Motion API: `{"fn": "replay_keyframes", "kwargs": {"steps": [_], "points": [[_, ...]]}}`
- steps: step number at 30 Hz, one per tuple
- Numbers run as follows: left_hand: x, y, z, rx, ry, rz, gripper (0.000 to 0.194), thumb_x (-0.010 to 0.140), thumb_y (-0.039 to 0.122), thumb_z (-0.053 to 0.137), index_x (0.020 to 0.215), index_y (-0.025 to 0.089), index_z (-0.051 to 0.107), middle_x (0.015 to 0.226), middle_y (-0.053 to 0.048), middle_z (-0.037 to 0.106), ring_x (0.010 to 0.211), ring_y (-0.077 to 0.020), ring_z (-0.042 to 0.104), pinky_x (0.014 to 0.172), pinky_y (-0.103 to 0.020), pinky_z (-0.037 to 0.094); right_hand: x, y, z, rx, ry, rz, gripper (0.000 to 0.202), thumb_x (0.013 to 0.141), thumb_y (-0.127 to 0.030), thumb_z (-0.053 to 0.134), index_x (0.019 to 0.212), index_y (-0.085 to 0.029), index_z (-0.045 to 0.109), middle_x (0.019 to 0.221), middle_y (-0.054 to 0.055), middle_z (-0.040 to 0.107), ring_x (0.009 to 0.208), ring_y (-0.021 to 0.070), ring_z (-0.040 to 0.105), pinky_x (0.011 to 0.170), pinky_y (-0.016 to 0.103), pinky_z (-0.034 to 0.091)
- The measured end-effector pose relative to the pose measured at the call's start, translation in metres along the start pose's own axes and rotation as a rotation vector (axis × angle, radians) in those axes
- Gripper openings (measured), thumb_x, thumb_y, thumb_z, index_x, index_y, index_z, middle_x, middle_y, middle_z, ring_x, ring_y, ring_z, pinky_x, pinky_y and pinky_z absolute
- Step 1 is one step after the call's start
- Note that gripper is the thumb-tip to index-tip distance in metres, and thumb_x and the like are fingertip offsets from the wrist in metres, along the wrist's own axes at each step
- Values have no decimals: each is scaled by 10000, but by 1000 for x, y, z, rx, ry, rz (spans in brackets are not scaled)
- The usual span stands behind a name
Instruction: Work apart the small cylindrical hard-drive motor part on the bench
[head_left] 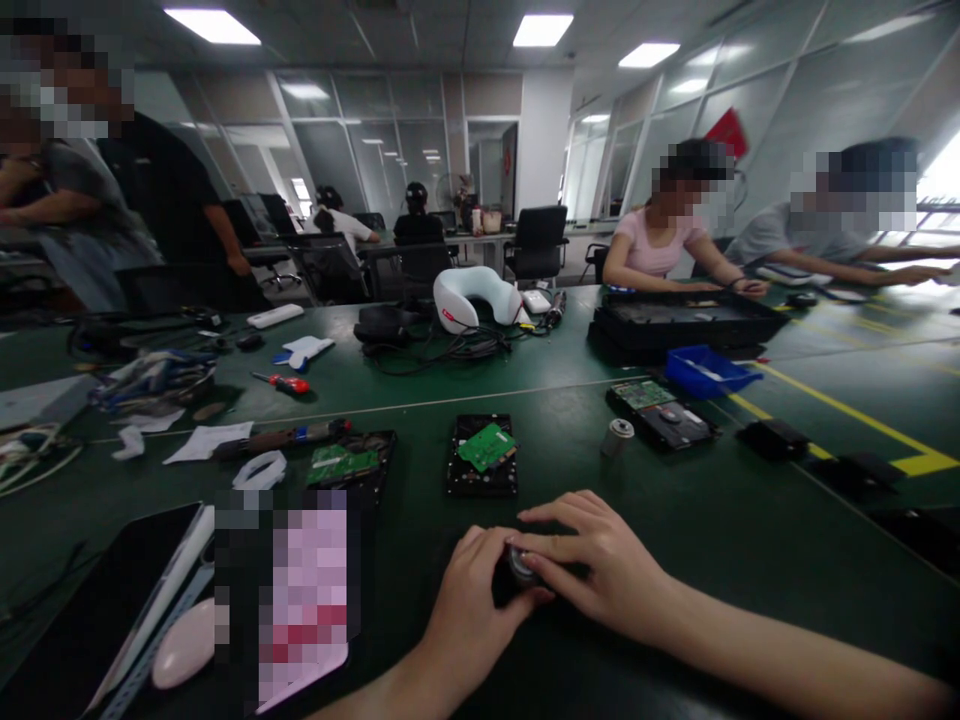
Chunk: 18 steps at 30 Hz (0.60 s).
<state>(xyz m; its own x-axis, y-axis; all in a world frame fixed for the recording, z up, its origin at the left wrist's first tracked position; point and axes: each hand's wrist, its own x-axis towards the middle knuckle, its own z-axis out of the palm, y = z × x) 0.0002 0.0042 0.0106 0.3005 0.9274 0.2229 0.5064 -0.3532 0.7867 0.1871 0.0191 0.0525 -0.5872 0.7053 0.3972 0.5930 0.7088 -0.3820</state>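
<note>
Low over the near part of the table, my left hand (469, 595) and my right hand (600, 550) meet around a small round grey metal piece (523, 566). The left thumb and fingers curl about its side, while the right thumb and forefinger press on it from the other side. Fingers cover much of it, so its exact kind is unclear. Just beyond lies a hard drive (457, 480) with a loose green circuit board (487, 447) on top. A small metal cylinder (618, 437) stands upright to the right of that drive.
On the left are an electric screwdriver (277, 440), another hard drive (386, 470), a red-handled screwdriver (289, 384) and a pink case (311, 590). To the right are a hard drive (667, 415) and a blue bin (709, 372). A neck pillow (454, 300) lies farther back; people sit opposite.
</note>
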Motion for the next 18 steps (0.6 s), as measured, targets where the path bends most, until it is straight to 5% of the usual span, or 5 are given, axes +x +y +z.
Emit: {"fn": "replay_keyframes", "kwargs": {"steps": [10,18], "points": [[1,3,-3,10,-12,-38,312,704,249,781,964,231,609,940,-10,624,899,-220,560,797,-345,447,6,15,-1,290,112,147,202,918,-315,542,1015,-277,715,999,38,698,941,169,621,844,337,479],[0,5,-4,-3,-30,-36,318,708,253,781,975,244,610,958,-5,629,910,-217,564,813,-346,444,-9,52,18,39,-42,228,179,823,-407,647,974,-363,733,1388,43,478,1301,344,328,980,620,323]]}}
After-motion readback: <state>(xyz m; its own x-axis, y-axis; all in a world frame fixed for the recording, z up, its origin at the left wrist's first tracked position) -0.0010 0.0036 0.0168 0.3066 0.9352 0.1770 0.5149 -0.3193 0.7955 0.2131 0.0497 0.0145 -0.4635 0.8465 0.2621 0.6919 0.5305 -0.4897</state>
